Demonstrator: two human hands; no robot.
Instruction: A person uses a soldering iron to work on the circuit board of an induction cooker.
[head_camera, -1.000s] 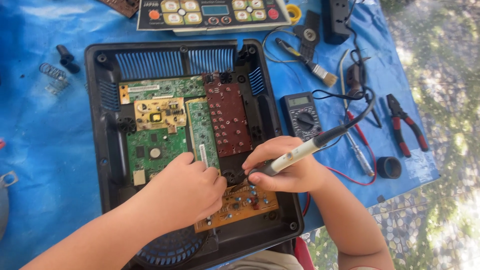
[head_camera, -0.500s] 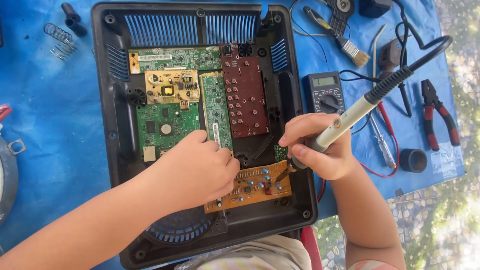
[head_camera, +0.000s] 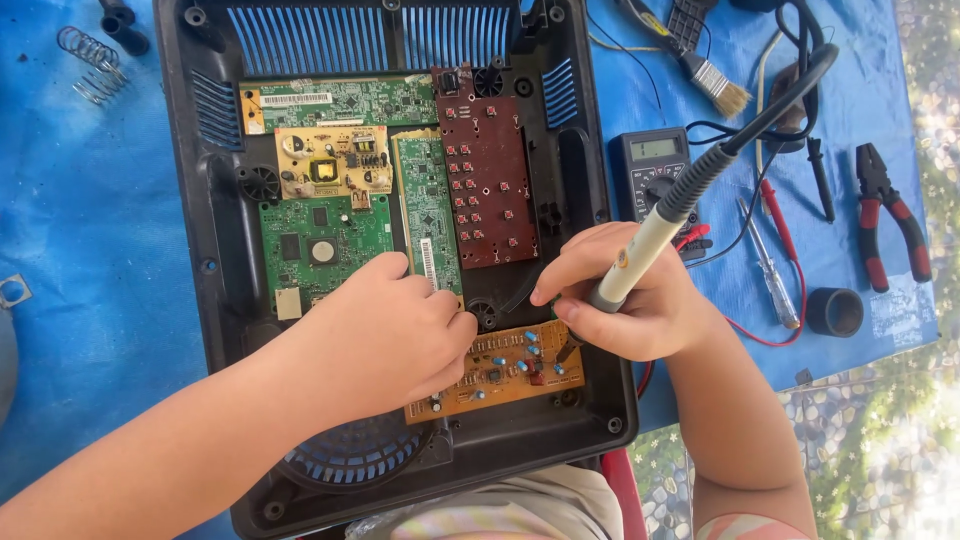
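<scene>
Right hand (head_camera: 640, 305) fingers clamped on light, stiff soldering iron (head_camera: 655, 235) by handle; left hand (head_camera: 395, 335) fingers curled, seemingly steadying fragile orange board (head_camera: 505, 365).

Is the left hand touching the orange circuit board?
Touching. The head view shows the left hand lying with its fingers on the left end of the orange circuit board, no gap between them.
</scene>
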